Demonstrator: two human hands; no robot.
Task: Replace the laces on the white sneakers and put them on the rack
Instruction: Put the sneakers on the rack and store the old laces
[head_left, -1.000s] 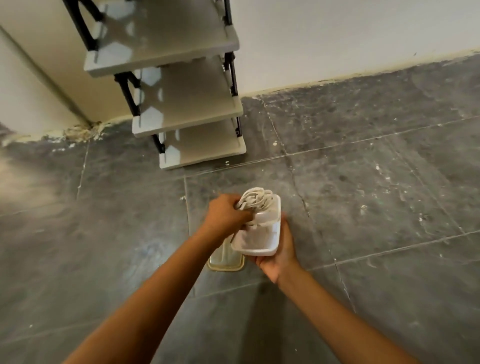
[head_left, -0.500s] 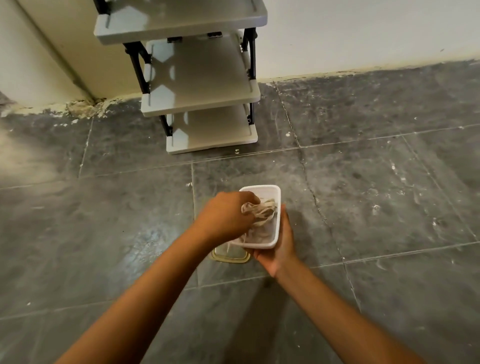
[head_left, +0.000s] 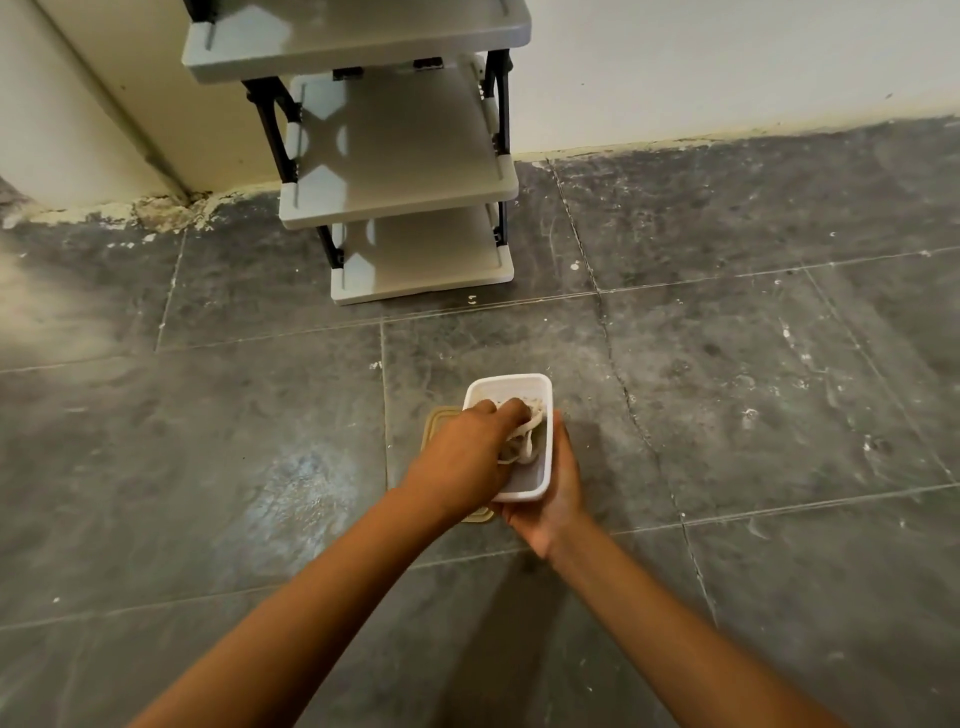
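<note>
Pressing laces (head_left: 524, 439) deeper into tub (head_left: 540, 387), left hand (head_left: 462, 457) now lower.

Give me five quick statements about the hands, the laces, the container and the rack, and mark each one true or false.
1. The left hand reaches into the white container and grips the bundle of laces. True.
2. The right hand rests flat on the floor. False: it holds the container from below and along its right side.
3. A pair of white sneakers sits on the bottom shelf of the rack. False: the shelves in view hold nothing, and no sneakers show.
4. A tan lid lies on the floor, partly hidden under the container and the left hand. True.
5. The rack stands in the middle of the room. False: it stands against the wall.
</note>
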